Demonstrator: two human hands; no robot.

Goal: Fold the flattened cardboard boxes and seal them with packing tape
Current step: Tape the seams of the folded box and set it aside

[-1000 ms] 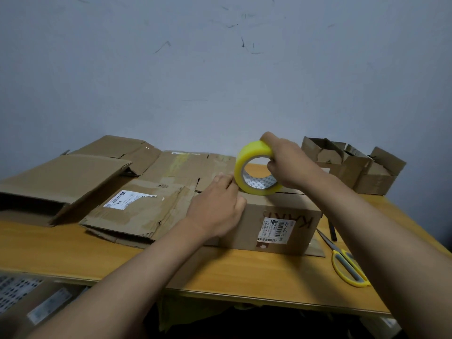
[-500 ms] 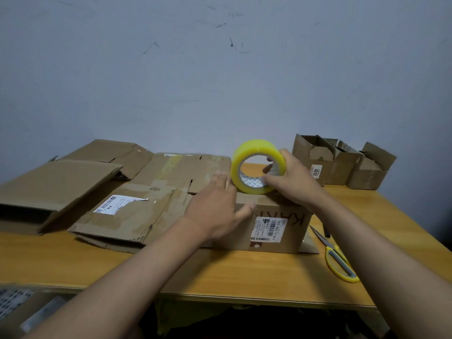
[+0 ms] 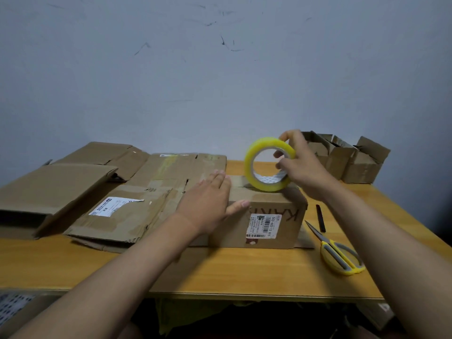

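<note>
Our left hand (image 3: 208,204) lay flat, fingers straight, on the folded box (image 3: 266,223) mid-tabletop (image 3: 244,272), our right hand (image 3: 302,165) curled its fingers round the yellow tape roll (image 3: 269,165) standing on the box's top, flattened boxes (image 3: 117,211) toward the left edge, scissors (image 3: 337,250) near the right edge.

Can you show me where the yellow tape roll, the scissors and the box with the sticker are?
yellow tape roll (image 3: 249,165): head view, on its left outer band.
scissors (image 3: 338,256): head view, on the yellow handles.
box with the sticker (image 3: 288,234): head view, on its front face, right of the label.
</note>
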